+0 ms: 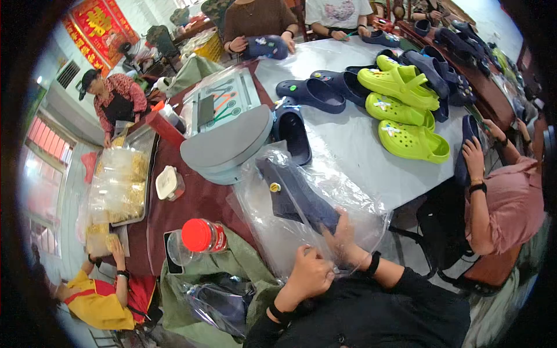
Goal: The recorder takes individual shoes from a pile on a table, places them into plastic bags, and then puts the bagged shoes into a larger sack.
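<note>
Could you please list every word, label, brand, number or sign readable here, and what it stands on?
I'll point out writing without copying it.
Red wall banner: large gold characters.
Red-lidded jar: pale print on its side, too small to read.
White T-shirt: printed design, no words legible.

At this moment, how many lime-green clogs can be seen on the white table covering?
4: the nearest clog, the second clog behind it, the third clog behind that, and the farthest clog, partly covered. More may be hidden.

White-maroon table [354,151] — lime clogs [413,141], navy clogs [293,89], lidded tub [167,182].
</note>
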Action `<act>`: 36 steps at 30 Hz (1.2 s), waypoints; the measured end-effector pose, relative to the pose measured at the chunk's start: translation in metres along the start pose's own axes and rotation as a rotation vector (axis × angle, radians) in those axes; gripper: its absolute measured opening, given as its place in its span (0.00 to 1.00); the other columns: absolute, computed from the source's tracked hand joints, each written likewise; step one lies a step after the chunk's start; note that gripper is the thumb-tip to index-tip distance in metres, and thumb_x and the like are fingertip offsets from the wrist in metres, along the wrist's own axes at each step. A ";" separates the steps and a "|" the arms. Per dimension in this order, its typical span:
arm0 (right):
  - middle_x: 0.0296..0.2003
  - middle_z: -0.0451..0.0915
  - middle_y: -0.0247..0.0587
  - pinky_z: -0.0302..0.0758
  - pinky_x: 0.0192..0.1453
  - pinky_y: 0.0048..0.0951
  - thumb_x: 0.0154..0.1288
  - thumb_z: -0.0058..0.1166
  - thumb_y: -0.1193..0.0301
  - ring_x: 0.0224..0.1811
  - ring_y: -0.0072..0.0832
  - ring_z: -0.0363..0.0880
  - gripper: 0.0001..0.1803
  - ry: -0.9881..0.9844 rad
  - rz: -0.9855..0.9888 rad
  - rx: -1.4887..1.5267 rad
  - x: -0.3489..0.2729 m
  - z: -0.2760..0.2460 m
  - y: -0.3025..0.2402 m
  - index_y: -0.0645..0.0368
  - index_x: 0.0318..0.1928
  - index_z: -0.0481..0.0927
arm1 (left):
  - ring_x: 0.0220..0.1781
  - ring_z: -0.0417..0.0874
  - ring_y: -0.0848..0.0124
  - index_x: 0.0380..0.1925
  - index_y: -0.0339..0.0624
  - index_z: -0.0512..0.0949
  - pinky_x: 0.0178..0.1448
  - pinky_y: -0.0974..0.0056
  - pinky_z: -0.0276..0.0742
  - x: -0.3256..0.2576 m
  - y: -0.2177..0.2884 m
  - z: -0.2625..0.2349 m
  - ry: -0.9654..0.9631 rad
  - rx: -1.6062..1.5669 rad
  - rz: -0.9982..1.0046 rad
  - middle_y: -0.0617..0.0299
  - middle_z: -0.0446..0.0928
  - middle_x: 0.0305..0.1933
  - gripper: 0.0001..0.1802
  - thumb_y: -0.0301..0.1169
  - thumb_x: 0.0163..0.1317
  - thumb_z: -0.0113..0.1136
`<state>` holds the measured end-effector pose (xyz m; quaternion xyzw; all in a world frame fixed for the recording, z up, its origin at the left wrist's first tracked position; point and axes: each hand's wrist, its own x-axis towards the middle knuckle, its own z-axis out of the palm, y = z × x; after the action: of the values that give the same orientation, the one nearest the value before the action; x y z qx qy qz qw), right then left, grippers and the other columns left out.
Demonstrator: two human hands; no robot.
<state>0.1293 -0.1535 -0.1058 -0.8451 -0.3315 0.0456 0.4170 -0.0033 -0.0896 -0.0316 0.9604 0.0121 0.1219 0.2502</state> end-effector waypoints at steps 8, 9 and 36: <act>0.60 0.65 0.63 0.63 0.66 0.42 0.55 0.63 0.61 0.64 0.52 0.63 0.47 -0.703 -0.382 0.171 0.014 -0.020 0.008 0.66 0.68 0.51 | 0.40 0.76 0.59 0.20 0.45 0.80 0.59 0.45 0.61 -0.025 -0.018 -0.015 -0.060 0.073 -0.145 0.60 0.79 0.27 0.06 0.34 0.44 0.61; 0.60 0.65 0.63 0.63 0.66 0.42 0.55 0.63 0.61 0.64 0.52 0.63 0.47 -0.707 -0.383 0.172 0.015 -0.021 0.007 0.66 0.68 0.51 | 0.40 0.76 0.59 0.21 0.44 0.80 0.58 0.46 0.61 -0.027 -0.018 -0.017 -0.040 0.072 -0.124 0.60 0.79 0.27 0.06 0.34 0.44 0.61; 0.67 0.59 0.44 0.60 0.67 0.48 0.64 0.47 0.69 0.66 0.42 0.64 0.31 -0.524 -0.389 -0.146 0.089 0.018 -0.037 0.46 0.68 0.59 | 0.68 0.63 0.59 0.24 0.46 0.78 0.65 0.26 0.41 -0.032 -0.026 -0.003 0.038 0.220 -0.188 0.60 0.73 0.56 0.09 0.39 0.47 0.61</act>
<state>0.1728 -0.0726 -0.0724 -0.7531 -0.5848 0.1573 0.2569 -0.0340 -0.0679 -0.0486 0.9742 0.1198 0.1140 0.1533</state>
